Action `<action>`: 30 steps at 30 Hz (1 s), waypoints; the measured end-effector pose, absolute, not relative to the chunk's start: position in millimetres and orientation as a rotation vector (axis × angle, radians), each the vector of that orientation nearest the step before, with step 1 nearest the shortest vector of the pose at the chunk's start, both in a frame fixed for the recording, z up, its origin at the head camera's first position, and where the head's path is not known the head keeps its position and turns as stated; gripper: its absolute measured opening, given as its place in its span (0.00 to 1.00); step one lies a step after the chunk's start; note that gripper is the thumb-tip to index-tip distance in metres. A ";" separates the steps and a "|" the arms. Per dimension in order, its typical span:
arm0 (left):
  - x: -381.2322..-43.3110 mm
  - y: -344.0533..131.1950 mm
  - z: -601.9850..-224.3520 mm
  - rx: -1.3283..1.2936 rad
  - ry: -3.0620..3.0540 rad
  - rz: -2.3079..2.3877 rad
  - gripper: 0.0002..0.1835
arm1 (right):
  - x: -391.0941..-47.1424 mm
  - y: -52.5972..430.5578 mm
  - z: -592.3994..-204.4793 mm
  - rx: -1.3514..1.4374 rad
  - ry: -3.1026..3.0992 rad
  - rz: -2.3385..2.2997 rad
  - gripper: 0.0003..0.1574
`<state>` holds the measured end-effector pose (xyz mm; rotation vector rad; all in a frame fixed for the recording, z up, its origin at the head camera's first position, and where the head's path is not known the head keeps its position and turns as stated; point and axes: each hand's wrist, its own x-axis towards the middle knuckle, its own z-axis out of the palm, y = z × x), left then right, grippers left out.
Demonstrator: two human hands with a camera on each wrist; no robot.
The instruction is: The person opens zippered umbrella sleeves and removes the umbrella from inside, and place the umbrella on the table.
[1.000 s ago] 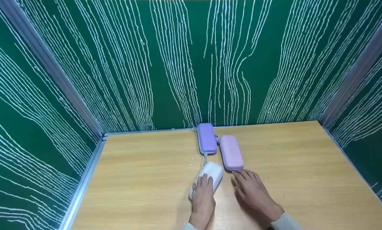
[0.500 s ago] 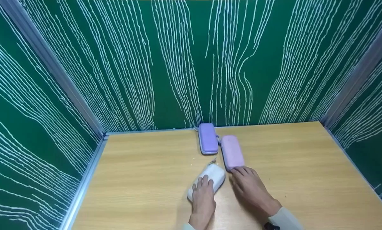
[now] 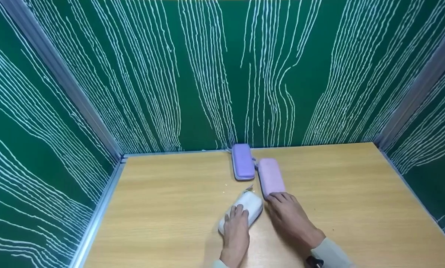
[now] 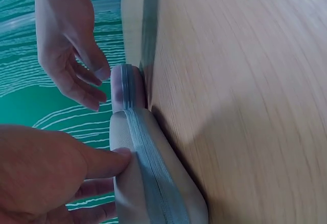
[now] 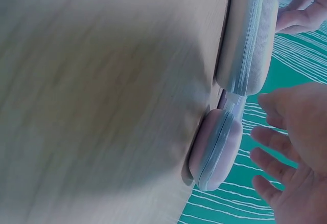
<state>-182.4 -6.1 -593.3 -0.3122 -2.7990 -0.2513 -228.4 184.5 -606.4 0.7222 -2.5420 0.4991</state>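
My left hand [image 3: 236, 232] holds the white zip case [image 3: 253, 206], which lies slanted on the table. In the left wrist view its thumb [image 4: 113, 161] is against the upper shell of the white case [image 4: 162, 185], above the zip, and the fingers lie farther across. My right hand [image 3: 293, 221] is over the near end of the pink zip case [image 3: 270, 176]. The right wrist view shows its fingers [image 5: 271, 165] loosely spread, holding nothing, near the pink case [image 5: 220, 150]. Farther back stands a purple zip case [image 3: 243, 162].
The wooden table [image 3: 162, 208] meets a green wall [image 3: 319, 56] with white wavy lines just behind the purple case. Metal posts [image 3: 64, 74] stand at the corners. A short strap [image 3: 248, 188] sticks out from the white case's far end.
The white case has turned a little, its far end shifting right, and its strap no longer stretches to the purple case. My right hand has moved slightly forward over the pink case's near end.
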 end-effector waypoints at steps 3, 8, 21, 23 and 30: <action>-182.0 -5.8 -592.4 -0.320 -2.793 -0.244 0.18 | -229.6 184.5 -606.8 0.734 -2.530 0.507 0.19; -183.6 -6.1 -592.4 -0.329 -2.795 -0.249 0.16 | -230.6 184.9 -607.6 0.760 -2.495 0.514 0.19; -182.9 -9.8 -594.1 -0.336 -2.803 -0.250 0.17 | -239.7 180.1 -605.8 0.809 -2.510 0.500 0.17; -182.3 -10.9 -593.9 -0.343 -2.792 -0.258 0.17 | -240.9 179.2 -605.9 0.809 -2.525 0.486 0.17; -180.0 -12.9 -593.5 -0.343 -2.823 -0.270 0.17 | -242.1 177.3 -606.8 0.820 -2.540 0.463 0.18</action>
